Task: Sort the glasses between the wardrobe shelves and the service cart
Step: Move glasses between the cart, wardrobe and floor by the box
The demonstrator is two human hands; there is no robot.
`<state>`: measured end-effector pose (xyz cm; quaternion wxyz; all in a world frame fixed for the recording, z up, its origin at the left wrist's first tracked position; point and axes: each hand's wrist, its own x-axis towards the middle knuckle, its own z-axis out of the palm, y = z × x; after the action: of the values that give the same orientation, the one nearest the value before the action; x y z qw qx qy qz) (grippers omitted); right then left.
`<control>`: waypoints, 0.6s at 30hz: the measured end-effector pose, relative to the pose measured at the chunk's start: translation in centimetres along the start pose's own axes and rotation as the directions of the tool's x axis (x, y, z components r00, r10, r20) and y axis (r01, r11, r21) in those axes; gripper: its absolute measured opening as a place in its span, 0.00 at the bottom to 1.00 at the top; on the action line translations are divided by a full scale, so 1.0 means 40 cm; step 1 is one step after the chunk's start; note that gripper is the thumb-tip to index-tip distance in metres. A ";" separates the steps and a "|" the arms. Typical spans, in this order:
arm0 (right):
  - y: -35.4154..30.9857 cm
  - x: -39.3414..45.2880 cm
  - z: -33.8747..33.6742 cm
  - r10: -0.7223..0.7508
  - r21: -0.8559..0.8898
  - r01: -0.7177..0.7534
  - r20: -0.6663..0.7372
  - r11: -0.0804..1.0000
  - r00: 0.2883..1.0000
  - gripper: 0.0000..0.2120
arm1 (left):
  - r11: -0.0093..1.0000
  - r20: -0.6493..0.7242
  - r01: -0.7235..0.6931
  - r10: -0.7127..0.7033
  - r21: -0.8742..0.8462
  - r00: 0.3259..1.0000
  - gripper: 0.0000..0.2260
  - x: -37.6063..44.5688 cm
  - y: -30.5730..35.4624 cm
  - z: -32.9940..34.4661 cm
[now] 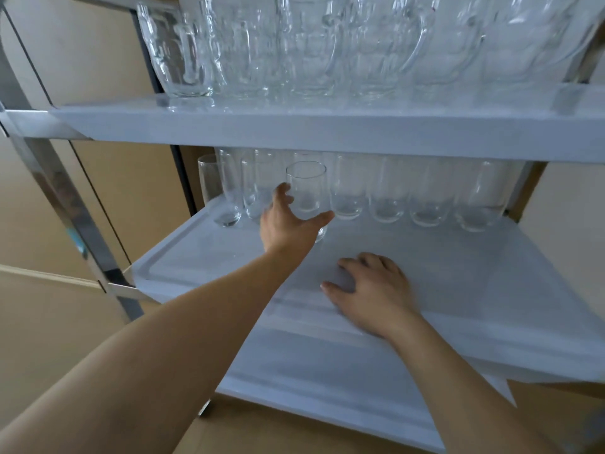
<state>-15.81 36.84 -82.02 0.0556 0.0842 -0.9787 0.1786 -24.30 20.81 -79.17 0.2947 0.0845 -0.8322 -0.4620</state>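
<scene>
Head view: a clear tumbler (pixel 307 191) stands upright on the middle shelf (pixel 458 273) of the service cart (pixel 72 204), a little in front of the row of like glasses (pixel 389 194) lined along the back of that shelf. The left hand (pixel 288 224) is at the tumbler's lower part, thumb stretched out to the right under its side and fingers spread round the left of it; the grip is wide and loose, and whether the fingers actually press the glass cannot be told. A taller, narrower glass (pixel 226 188) stands at the left end of the row, with another partly hidden just behind it by the cart's post.

The right hand (pixel 373 290) lies palm down on the bare front part of the middle shelf, fingers relaxed and a little bent, holding nothing; it is somewhat blurred.

On the upper shelf (pixel 327 129) stand large handled glass mugs (pixel 294 50), crowded side by side from left to right. The shelves are pale grey and set in a shiny metal frame. A lower shelf (pixel 311 371) shows beneath the arms. Beige panels lie behind and to the left of the cart.
</scene>
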 end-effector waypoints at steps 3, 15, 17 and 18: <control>0.000 0.000 -0.002 -0.001 0.011 0.001 0.006 1.000 1.000 0.30 | 0.999 -0.043 0.042 -0.041 0.022 0.998 0.41 0.024 -0.001 0.024; -0.003 -0.009 -0.010 -0.017 0.016 0.017 0.002 1.000 1.000 0.28 | 0.994 -0.063 0.078 -0.073 0.081 0.995 0.39 0.065 0.024 0.080; -0.004 -0.011 -0.012 -0.021 0.022 0.021 0.002 1.000 1.000 0.28 | 0.994 -0.048 0.075 -0.071 0.074 0.996 0.40 0.064 0.022 0.080; -0.004 -0.012 -0.013 -0.022 0.024 0.021 0.004 0.999 1.000 0.28 | 0.995 -0.040 0.073 -0.070 0.073 0.997 0.40 0.060 0.022 0.079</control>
<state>-15.28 36.94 -81.55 0.0544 0.0957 -0.9757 0.1896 -27.93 22.57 -78.72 0.2903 0.1339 -0.8396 -0.4391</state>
